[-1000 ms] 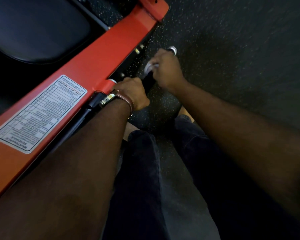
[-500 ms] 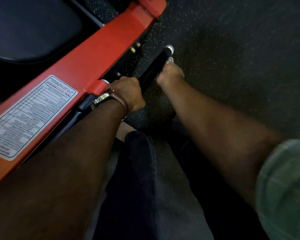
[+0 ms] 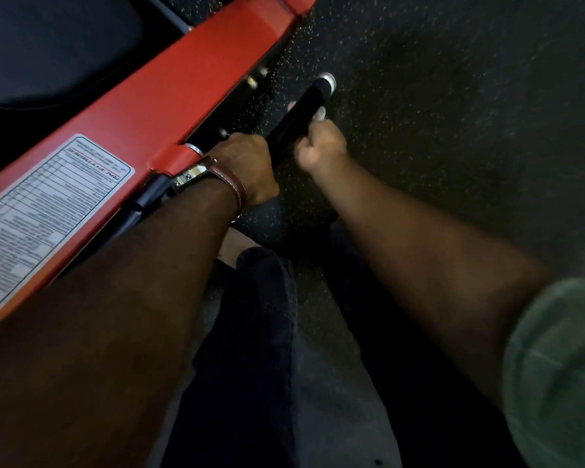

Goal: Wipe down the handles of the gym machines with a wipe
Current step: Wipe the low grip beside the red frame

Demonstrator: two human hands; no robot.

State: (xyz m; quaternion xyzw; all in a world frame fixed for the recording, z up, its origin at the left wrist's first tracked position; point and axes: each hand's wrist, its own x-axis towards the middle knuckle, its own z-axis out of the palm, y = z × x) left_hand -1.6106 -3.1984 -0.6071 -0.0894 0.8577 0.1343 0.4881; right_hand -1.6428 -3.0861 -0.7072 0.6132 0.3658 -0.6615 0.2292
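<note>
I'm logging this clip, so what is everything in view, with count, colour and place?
handle: one, black with silver end cap, centre, sticking out from the frame
wipe: one, white, bits showing either side of the handle at the right hand
frame: one, red, diagonal across upper left
label: one, white, on the frame at left
pad: one, black, top left
floor: dark, speckled, right and centre
watch: one, brown strap, left wrist
left hand: grips the handle's base
right hand: holds the wipe around the handle
</note>
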